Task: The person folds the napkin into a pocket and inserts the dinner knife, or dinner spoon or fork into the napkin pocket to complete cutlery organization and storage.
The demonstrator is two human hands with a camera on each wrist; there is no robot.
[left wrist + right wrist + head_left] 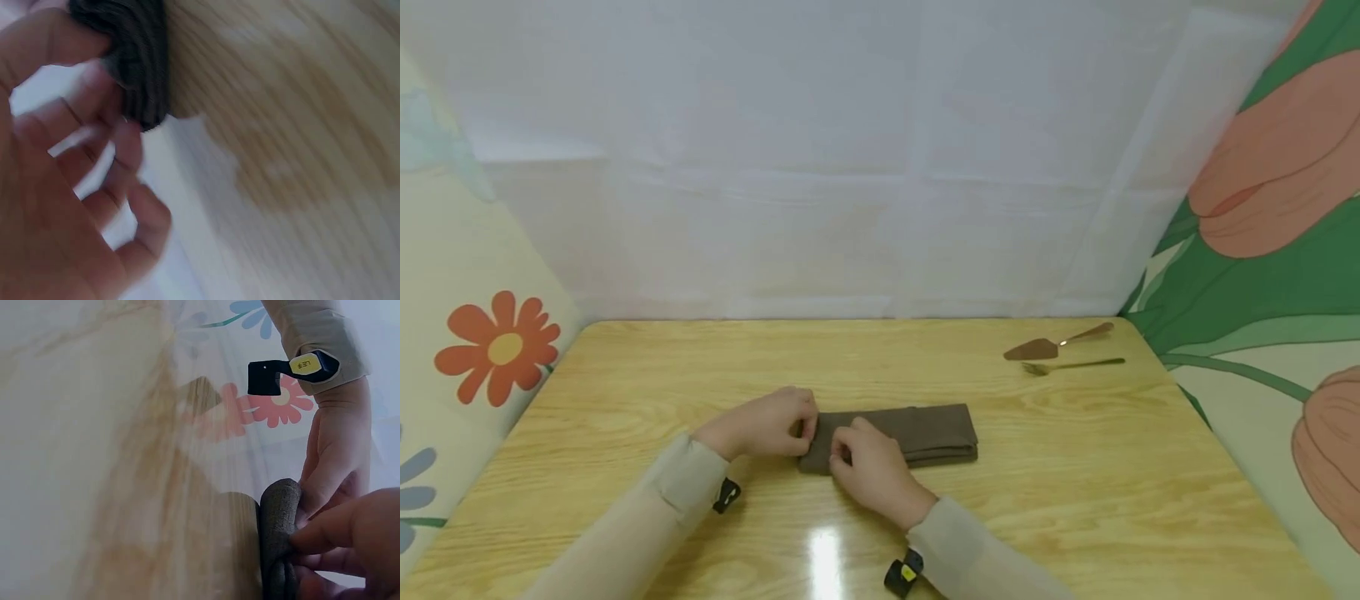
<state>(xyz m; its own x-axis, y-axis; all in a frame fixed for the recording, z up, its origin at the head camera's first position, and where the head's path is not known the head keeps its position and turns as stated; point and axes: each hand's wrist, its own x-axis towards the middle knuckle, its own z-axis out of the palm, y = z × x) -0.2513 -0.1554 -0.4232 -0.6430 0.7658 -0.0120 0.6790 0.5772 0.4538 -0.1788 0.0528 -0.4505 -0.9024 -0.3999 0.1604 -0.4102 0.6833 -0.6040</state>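
A dark grey-brown cloth (936, 425), folded into a long flat strip, lies across the wooden table. At its left end, my left hand (771, 422) pinches the layered edge between thumb and fingers; the left wrist view shows the stacked folds of the cloth (142, 69) by the fingertips. My right hand (872, 467) is just to the right, its curled fingers and thumb gripping the cloth's near side. Both hands appear close together in the right wrist view, on the rounded fold of the cloth (278, 519).
Toward the back right of the table (662, 367) lie a cake server (1033, 349) and, just in front of it, a fork (1075, 364). A white sheet (850, 167) hangs behind the table, with flower-printed panels (1247, 333) on both sides.
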